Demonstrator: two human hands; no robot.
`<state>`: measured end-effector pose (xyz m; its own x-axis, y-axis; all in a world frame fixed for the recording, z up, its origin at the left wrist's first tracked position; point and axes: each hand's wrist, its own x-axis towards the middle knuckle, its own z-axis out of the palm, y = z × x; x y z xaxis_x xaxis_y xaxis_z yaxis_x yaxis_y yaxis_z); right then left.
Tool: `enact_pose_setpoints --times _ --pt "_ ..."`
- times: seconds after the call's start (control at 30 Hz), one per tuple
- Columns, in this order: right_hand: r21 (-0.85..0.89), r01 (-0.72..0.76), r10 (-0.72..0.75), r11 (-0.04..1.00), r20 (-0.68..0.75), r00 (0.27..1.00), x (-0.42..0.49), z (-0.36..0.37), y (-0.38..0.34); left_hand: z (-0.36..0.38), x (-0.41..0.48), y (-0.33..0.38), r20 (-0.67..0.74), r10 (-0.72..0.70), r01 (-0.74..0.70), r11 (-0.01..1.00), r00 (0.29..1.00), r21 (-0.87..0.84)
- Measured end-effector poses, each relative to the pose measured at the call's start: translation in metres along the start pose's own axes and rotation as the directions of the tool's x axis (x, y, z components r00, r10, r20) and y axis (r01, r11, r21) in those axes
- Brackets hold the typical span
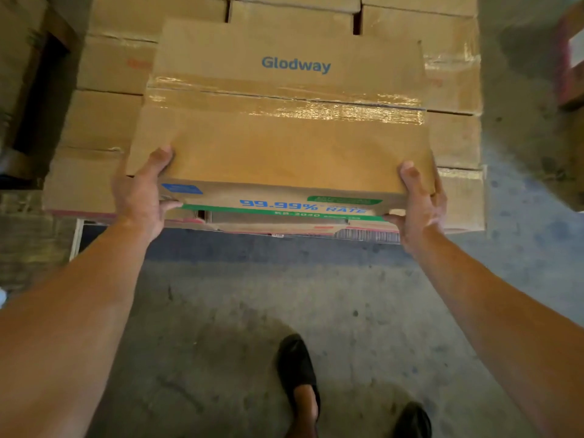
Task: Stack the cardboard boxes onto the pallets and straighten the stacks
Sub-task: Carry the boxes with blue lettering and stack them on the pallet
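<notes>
Squarely between left grip (pixel 139 195) and right grip (pixel 422 203), cardboard box (pixel 284 143)

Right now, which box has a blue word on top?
The nearest box, gripped by the left hand and right hand; only its top reads Glodway.

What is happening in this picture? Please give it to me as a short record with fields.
Item carried: cardboard box, taped along the top, printed "Glodway"
Held by: left hand at the near left corner, right hand at the near right corner, thumbs on top
Under it: stack of boxes of the same kind
Set down or lifted: cannot tell
Ground: concrete floor
Also in view: dark shoes of the person
</notes>
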<state>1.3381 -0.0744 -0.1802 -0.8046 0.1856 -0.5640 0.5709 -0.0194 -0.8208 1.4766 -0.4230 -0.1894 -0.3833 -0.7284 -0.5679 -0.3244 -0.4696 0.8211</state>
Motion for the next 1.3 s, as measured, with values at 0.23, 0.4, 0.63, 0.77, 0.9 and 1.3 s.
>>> enact_pose_setpoints --times 0.23,0.4,0.63,0.77,0.9,1.3 --pt "-0.022 -0.047 0.046 0.999 -0.043 0.998 0.017 0.011 0.037 -0.002 0.030 -0.029 -0.069 -0.039 0.039 0.999 0.997 -0.004" --pt "0.011 -0.056 0.057 0.998 -0.097 0.994 0.014 0.013 0.051 -0.005 0.042 -0.036 -0.056 -0.014 0.015 1.000 0.998 0.006" --pt "-0.179 0.018 -0.020 0.984 -0.012 1.000 0.013 0.008 0.048 -0.007 0.036 -0.039 -0.072 0.067 -0.056 0.988 0.995 0.144" --pt "-0.428 0.100 -0.074 0.898 0.078 0.994 0.006 -0.001 0.030 0.002 0.010 -0.025 -0.269 0.230 -0.080 0.878 0.935 0.471" --pt "-0.548 0.109 -0.085 0.829 0.068 0.994 -0.010 -0.028 0.000 0.018 -0.033 -0.005 -0.183 0.378 -0.172 0.732 0.908 0.659" --pt "-0.675 0.327 -0.403 0.662 0.047 0.914 -0.097 -0.245 -0.178 0.146 -0.319 0.070 0.423 0.551 -0.663 0.362 0.719 0.655"
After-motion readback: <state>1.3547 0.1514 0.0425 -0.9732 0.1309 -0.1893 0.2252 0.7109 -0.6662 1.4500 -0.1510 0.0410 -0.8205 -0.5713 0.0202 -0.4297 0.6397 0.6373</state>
